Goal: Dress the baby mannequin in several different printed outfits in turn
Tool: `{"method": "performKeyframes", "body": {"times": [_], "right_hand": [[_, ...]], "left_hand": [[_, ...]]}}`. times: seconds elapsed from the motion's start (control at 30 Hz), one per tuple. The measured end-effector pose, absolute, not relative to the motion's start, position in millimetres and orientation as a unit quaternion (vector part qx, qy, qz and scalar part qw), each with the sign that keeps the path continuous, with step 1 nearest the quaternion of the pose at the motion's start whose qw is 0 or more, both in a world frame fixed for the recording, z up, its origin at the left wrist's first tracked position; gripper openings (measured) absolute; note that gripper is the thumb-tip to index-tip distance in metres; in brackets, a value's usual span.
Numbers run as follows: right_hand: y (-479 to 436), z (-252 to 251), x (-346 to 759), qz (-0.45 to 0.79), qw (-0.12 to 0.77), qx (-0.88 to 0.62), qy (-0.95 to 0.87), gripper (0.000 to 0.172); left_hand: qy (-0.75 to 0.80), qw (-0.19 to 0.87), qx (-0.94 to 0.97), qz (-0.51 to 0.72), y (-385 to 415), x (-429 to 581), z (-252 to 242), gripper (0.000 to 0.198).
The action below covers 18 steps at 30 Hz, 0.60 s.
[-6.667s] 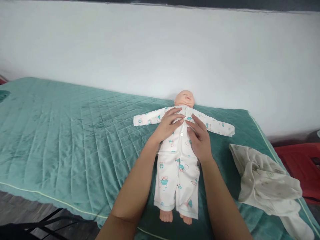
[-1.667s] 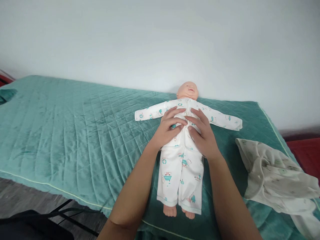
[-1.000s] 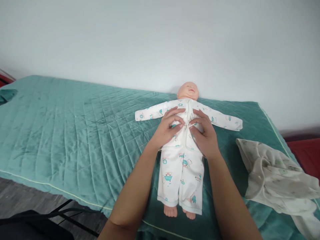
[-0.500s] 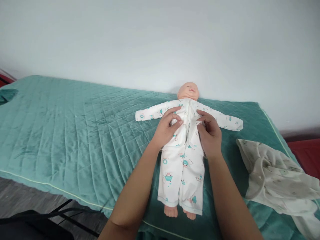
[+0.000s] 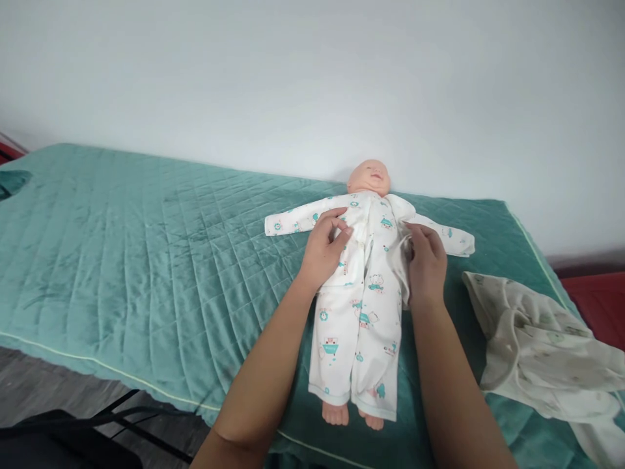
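A baby doll (image 5: 370, 177) lies on its back, head toward the wall and bare feet toward me. It wears a white printed baby shirt (image 5: 293, 217) with both sleeves spread wide, over matching printed trousers (image 5: 336, 345). My left hand (image 5: 326, 249) rests on the shirt's left front panel, thumb and forefinger closed together near its opening edge. At the doll's other side, my right hand (image 5: 428, 260) grips the right front panel, folded outward. Between the hands the printed cloth on the doll's chest is exposed. My right fingertips are partly hidden by cloth.
A green quilted cover (image 5: 146, 260) spreads under the doll across a long table against a white wall (image 5: 293, 78). To the right lies a crumpled pale printed garment (image 5: 541, 345). Something red (image 5: 598, 303) stands beyond the right edge; a black object (image 5: 63, 443) is at lower left.
My right hand has moved outward to the right, drawing the shirt's right front panel off the chest. My left hand has shifted slightly left, staying at the left panel.
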State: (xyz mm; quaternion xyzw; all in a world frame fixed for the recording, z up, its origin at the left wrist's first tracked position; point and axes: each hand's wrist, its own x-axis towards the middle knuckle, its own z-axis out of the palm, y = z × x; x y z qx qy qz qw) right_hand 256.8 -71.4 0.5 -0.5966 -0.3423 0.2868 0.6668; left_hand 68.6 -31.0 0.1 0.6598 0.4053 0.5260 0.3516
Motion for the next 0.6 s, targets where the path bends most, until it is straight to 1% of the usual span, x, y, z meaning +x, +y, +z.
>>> {"method": "performKeyframes", "body": {"times": [0.07,0.13,0.2,0.27,0.33,0.43,0.5,0.6], "right_hand": [[-71.0,-1.4,251.9,0.266,0.639,-0.612,-0.384,0.025],[-67.9,-6.7,253.7,0.255,0.629,-0.612,-0.406,0.033],[-63.1,-12.9,263.9,0.272,0.626,-0.599,-0.419,0.034],[-58.8,-17.1,281.4,0.293,0.613,-0.594,-0.431,0.034],[-57.0,-18.0,303.8,0.273,0.594,-0.625,-0.428,0.033],[-58.9,-16.7,334.6,0.134,0.585,-0.708,-0.371,0.028],[-61.2,-16.4,343.5,0.039,0.578,-0.732,-0.358,0.029],[-62.9,-16.8,333.1,-0.045,0.54,-0.709,-0.452,0.032]], "left_hand": [[0.419,0.378,0.593,0.574,-29.2,66.7,0.2,0.013],[0.456,0.39,0.484,0.637,-24.9,60.5,-0.3,0.014],[0.491,0.407,0.367,0.677,-17.7,49.7,-1.6,0.014],[0.502,0.446,0.272,0.689,-8.3,36.9,-4.1,0.016],[0.501,0.469,0.203,0.698,1.6,25.5,-7.4,0.018],[0.501,0.446,0.138,0.729,12.8,16.2,-13.3,0.021],[0.5,0.437,0.131,0.736,15.6,15.4,-16.9,0.019],[0.522,0.402,0.175,0.732,12.3,19.0,-19.7,0.012]]}}
